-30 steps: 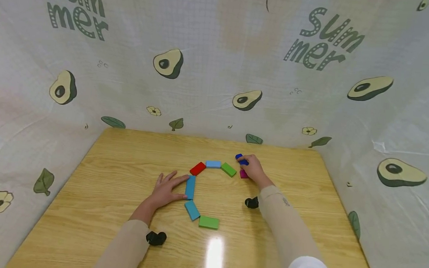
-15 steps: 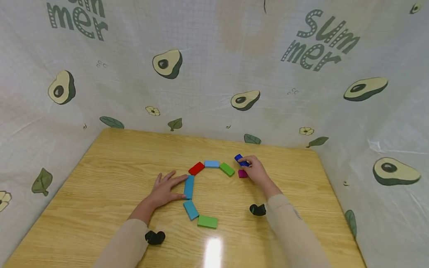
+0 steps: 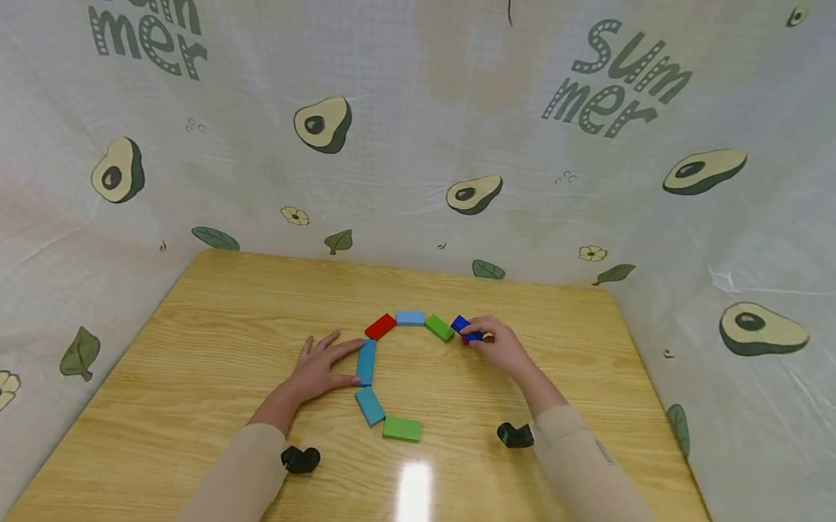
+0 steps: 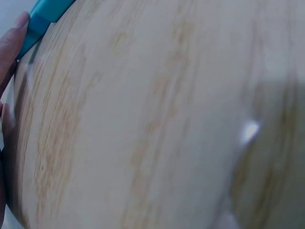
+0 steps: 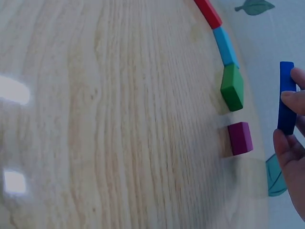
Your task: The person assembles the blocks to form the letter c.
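Observation:
My right hand point(image 3: 501, 349) pinches a dark blue wooden block point(image 5: 286, 98) between thumb and fingers, held up off the table. In the head view that block overlaps a magenta block point(image 5: 240, 138), which stands beside the end of a green block point(image 3: 439, 328). My left hand point(image 3: 319, 369) rests on the table with fingers spread; its index finger and thumb touch the two ends of a long blue block point(image 3: 365, 362). Only the thumb side of this hand shows in the left wrist view, against a teal-looking block point(image 4: 40, 25).
Other blocks curve with these in an arc: red point(image 3: 380, 327), light blue point(image 3: 410, 319), a tilted blue one point(image 3: 370, 406) and a green one point(image 3: 402, 430) nearest me. The wooden table point(image 3: 241, 297) meets a printed cloth point(image 3: 398, 130) at back and sides.
The right hand has brought the dark blue block nearer to me, from behind the magenta block to over it. The left hand keeps its place, while the whole head view has shifted slightly.

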A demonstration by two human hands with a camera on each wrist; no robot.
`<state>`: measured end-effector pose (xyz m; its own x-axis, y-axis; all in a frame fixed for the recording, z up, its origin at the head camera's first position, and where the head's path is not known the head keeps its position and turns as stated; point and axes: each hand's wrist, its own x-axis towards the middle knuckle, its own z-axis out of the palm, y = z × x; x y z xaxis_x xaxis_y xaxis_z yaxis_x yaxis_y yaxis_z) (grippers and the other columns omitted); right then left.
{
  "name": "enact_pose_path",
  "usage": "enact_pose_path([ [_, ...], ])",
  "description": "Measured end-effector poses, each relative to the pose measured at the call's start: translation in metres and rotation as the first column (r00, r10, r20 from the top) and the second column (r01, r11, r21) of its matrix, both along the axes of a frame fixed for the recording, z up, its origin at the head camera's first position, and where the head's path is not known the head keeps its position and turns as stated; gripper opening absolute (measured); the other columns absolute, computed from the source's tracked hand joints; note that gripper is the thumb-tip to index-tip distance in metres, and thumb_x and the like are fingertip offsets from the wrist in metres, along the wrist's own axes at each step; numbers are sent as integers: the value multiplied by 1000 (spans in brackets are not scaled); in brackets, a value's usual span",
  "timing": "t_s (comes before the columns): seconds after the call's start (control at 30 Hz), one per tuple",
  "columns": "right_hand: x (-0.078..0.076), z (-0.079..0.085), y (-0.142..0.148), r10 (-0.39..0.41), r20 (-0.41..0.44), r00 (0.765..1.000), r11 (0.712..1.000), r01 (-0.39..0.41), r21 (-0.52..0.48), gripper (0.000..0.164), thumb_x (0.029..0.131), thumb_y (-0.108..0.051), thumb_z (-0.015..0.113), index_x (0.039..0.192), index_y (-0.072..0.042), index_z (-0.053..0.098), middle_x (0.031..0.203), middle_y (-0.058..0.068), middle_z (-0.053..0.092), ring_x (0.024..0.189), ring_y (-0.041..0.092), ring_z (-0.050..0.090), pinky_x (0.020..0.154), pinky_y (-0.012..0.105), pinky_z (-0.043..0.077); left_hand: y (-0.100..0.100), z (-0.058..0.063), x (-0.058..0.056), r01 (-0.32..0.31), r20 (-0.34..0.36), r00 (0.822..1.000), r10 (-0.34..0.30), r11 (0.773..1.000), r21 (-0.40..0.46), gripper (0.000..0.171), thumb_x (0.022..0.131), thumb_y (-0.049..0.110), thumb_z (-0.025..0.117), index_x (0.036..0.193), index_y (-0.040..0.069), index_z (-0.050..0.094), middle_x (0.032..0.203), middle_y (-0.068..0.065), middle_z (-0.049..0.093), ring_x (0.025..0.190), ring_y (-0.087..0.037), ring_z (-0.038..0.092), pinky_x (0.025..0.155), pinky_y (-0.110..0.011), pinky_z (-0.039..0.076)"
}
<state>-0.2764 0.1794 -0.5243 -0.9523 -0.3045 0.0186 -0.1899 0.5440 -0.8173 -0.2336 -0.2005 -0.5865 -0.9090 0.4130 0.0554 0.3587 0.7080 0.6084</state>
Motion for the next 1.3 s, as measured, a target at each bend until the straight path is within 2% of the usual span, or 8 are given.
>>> enact_pose_path([
  [0.27,29,1,-2,78,-17,997,996,-78,-31,25,89,11,63,103,-6,75,130,18,55,119,39,50,88,42,50,-2,-4,-2,1,-10,1000,-1,1000,-11,75,84,48,73,149,25,44,150,-6,43,145,-36,17,111,-63,-10],
  [0.67,66,-13,1,151,2,988,985,-151,-79,27,87,12,63,99,-9,76,127,15,58,119,39,51,87,34,49,-1,-2,-2,0,-1,1000,0,1000,-7,74,85,46,73,149,25,44,150,-8,43,145,-37,17,111,-62,-9],
  [1.03,93,-30,0,221,18,975,971,-218,-96,27,88,8,66,99,-14,76,125,8,60,119,35,53,97,39,47,-1,1,0,0,20,1000,0,1000,0,75,84,46,74,149,26,44,151,-10,40,145,-36,16,111,-61,-11],
  [1.2,101,-33,-1,253,45,966,963,-247,-109,26,88,8,66,99,-13,75,125,8,59,119,35,52,99,43,46,0,1,0,2,21,1000,-2,1000,4,74,84,45,74,149,25,44,152,-11,40,146,-36,16,111,-61,-11],
  [1.3,104,-34,-1,269,52,962,961,-264,-86,25,89,8,65,98,-13,75,124,6,59,120,34,52,99,41,46,0,2,0,5,22,1000,-5,1000,10,74,85,44,74,149,24,44,152,-11,39,145,-37,16,111,-61,-11],
])
